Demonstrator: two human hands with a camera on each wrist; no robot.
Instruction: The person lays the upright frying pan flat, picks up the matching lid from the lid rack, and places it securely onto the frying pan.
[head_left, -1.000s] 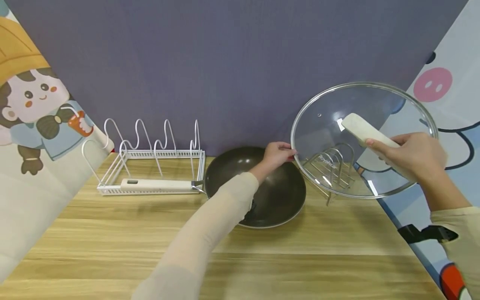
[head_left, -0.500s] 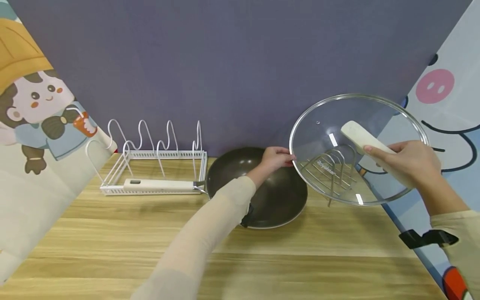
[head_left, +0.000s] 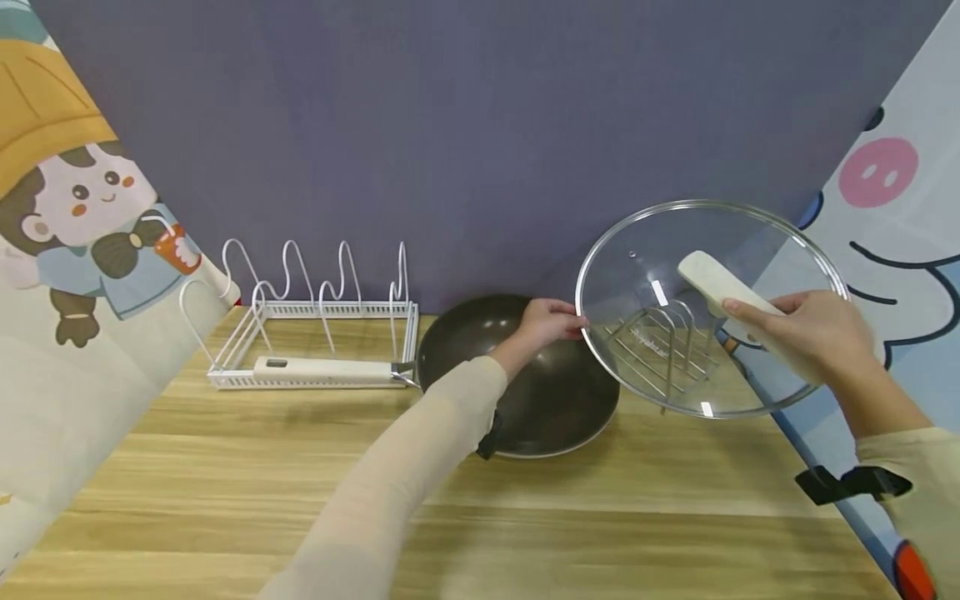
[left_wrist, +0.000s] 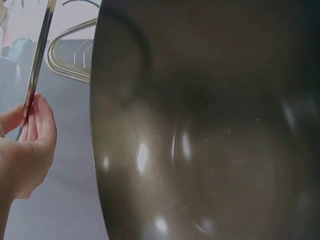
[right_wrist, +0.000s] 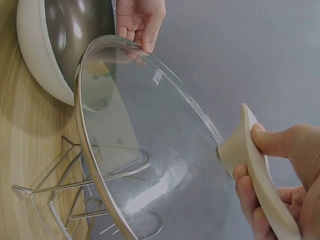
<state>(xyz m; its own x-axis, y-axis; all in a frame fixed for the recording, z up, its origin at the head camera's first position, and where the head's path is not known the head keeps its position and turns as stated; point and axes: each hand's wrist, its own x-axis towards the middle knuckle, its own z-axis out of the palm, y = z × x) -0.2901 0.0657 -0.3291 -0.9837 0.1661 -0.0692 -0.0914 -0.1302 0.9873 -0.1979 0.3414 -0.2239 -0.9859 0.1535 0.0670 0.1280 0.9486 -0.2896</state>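
Note:
A round glass lid (head_left: 637,283) with a metal rim is held tilted in the air by both hands. My right hand (head_left: 821,337) grips its cream handle (right_wrist: 245,160), thumb on the upper side. At the lid's left rim, my left hand (head_left: 546,323) pinches the edge between thumb and fingers, as the left wrist view (left_wrist: 32,145) also shows. Behind the glass stands a small metal wire rack (right_wrist: 70,187) on the table; the lid is above it in the right wrist view. The dark wok (head_left: 555,400) lies under my left forearm, its cream handle (head_left: 326,370) pointing left.
A white rack (head_left: 311,310) with wavy wire dividers stands at the back left, and the wok's handle reaches over its front edge. A grey-blue wall (head_left: 480,150) bounds the wooden table (head_left: 247,483) at the back. Cartoon-printed panels (head_left: 112,225) flank both sides.
The lid has come down and slightly left toward the wire rack, both hands keeping hold of it. The wok and the racks shift a little right in view as the head camera moves.

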